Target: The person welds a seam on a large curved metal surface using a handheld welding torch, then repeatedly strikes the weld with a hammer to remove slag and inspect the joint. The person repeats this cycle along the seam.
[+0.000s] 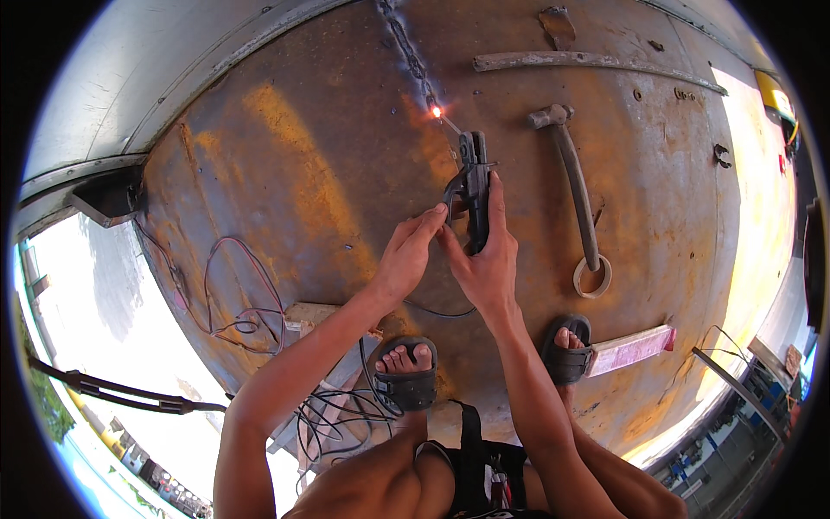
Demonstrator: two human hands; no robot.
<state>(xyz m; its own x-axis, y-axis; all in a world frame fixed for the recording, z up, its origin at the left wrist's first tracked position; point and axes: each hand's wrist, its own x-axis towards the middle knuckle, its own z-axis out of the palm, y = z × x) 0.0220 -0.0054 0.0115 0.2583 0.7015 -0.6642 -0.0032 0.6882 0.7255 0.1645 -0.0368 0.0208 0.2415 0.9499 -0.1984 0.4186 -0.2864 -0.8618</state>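
My right hand [486,266] is wrapped around a black welding electrode holder [475,177], its index finger stretched along the handle. My left hand [406,249] touches the holder's lever side with its fingertips, fingers close together. A thin electrode [450,123] runs from the jaws up and left to a bright orange glowing spot [437,112] on the rusty metal sheet [346,130]. From that spot a dark, rough weld seam [405,43] leads away to the far edge, with pale residue along it.
To the right lie a hammer [569,164], a roll-like ring [592,277] by its handle end and a long bar [596,60]. Black cables [337,411] coil near my left sandal [406,381]; a thin reddish wire [207,285] loops at left. A wooden block [629,350] lies beside my right sandal [566,355].
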